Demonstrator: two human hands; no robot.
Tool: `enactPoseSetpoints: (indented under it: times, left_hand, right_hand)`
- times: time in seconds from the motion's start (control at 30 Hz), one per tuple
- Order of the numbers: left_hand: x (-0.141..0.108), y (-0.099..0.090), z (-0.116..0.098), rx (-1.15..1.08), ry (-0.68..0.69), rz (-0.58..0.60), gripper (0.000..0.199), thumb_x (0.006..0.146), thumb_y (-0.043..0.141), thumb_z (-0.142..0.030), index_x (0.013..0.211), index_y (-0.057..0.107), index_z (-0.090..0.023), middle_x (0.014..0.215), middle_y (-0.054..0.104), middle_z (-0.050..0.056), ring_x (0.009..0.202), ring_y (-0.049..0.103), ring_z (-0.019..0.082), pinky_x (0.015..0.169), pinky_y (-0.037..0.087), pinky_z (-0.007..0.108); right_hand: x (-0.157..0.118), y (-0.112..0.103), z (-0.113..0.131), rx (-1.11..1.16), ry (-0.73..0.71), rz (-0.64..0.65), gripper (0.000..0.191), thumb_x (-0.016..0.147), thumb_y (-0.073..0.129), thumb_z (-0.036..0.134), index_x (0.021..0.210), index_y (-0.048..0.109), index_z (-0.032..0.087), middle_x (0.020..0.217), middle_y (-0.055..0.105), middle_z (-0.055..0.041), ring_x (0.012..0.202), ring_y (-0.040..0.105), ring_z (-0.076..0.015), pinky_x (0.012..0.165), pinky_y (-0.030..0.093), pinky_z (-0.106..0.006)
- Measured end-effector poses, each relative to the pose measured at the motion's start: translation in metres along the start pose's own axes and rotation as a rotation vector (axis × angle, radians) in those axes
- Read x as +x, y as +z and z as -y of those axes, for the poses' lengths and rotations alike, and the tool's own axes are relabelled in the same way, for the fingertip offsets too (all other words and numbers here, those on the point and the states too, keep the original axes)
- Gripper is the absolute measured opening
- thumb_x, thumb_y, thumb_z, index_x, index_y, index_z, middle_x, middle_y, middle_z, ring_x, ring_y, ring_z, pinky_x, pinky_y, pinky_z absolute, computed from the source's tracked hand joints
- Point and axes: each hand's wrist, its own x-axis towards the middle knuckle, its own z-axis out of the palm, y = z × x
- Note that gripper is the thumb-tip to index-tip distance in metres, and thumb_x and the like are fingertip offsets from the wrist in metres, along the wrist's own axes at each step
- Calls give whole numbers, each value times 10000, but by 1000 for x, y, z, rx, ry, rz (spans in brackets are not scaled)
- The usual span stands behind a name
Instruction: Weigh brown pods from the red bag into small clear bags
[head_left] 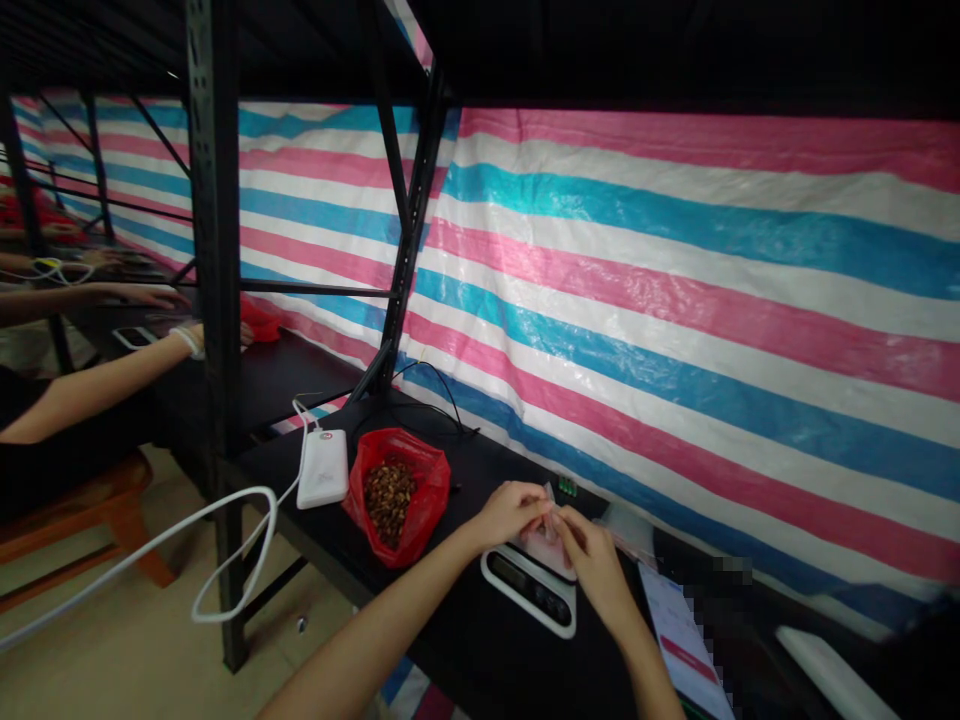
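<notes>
Both hands meet over a small digital scale (529, 590) with a white rim and a dark display. My left hand (514, 512) pinches one side of a small clear plastic bag (551, 520). On the bag's other side, my right hand (589, 545) pinches it with thumb and fingers. Part of the bag is hidden behind the fingers, and I cannot make out what is inside. Left of the scale sits an opened red plastic bag (435, 480) filled with small brown pieces (388, 500), which look like nuts or beans.
A white power bank (324, 470) with a cable stands at the table's left end. Several green batteries (568, 486) lie behind my hands. A lit phone or tablet (682, 640) is at right. Black shelf posts (214, 300) separate me from another person's arm (112, 380).
</notes>
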Motion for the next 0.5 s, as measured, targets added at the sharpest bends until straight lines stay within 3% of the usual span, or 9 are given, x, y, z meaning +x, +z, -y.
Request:
enactPoseSetpoints:
  times: [0.17,0.37,0.5]
  left_hand:
    - [-10,-4,-22,141,-29,29,352,849,417,-404,692,572,-130,488,471,-42,441,446,72,492,333,180]
    - [-22,-8,-43,499,-47,-145,259,775,501,-295,600,601,-132,540,544,-19,529,479,91,523,304,190]
    - [-31,-8,-44,628,-89,-151,271,754,522,-322,564,609,-150,535,561,-11,536,505,109,518,301,204]
  right_hand:
    - [-2,4,7,-31,-8,-83,369,858,413,438,622,533,181,534,477,24,506,457,-120,516,328,-226]
    - [3,11,9,-135,-18,-135,356,831,420,418,573,507,189,513,476,22,498,457,-126,519,327,-234]
    - [11,9,3,-200,62,-214,317,797,410,411,588,517,197,502,519,10,505,520,-155,558,370,-254]
